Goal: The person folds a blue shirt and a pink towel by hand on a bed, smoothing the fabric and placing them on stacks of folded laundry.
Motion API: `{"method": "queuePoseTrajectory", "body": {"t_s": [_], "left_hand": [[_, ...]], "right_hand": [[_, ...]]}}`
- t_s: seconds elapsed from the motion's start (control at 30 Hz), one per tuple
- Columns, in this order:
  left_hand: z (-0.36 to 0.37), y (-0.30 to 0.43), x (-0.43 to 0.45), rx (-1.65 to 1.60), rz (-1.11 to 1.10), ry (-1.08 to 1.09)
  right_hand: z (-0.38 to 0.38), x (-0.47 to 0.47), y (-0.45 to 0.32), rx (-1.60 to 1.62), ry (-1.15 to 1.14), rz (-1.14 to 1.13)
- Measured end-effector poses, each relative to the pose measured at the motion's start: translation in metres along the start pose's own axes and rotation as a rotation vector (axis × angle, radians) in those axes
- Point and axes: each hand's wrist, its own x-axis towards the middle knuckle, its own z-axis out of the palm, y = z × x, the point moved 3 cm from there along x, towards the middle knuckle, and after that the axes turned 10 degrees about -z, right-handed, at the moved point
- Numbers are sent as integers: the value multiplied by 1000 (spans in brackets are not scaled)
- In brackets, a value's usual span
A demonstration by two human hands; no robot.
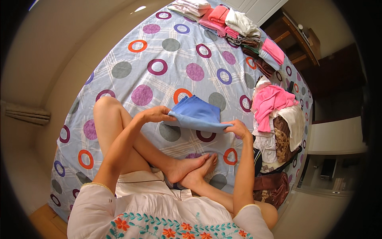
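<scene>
A blue cloth garment (pixel 199 115), partly folded, spans the space between my hands above the patterned bed sheet (pixel 170 67). My left hand (pixel 156 114) pinches its left corner between thumb and fingers. Its right corner is gripped by my right hand (pixel 236 128). The near edge of the cloth hangs slightly curved from hand to hand, and its far part lies towards the sheet. What kind of garment it is, I cannot tell.
Folded clothes (pixel 219 15) line the bed's far right edge, with more folded pieces (pixel 270 53) beside them. A loose heap with a pink garment (pixel 271 103) lies to the right, and a brown satin cloth (pixel 271 188) nearer. My crossed bare feet (pixel 194 170) rest just before me.
</scene>
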Motion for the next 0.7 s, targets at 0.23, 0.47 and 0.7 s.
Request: {"method": "queuePoseTrajectory", "body": {"t_s": [0.23, 0.47, 0.7], "left_hand": [[-5, -4, 16, -237, -75, 78], [-3, -20, 37, -363, -99, 277], [-2, -23, 42, -125, -44, 450]], "right_hand": [[25, 16, 45, 685, 367, -24], [44, 36, 49, 450, 529, -158], [42, 43, 66, 225, 697, 20]]}}
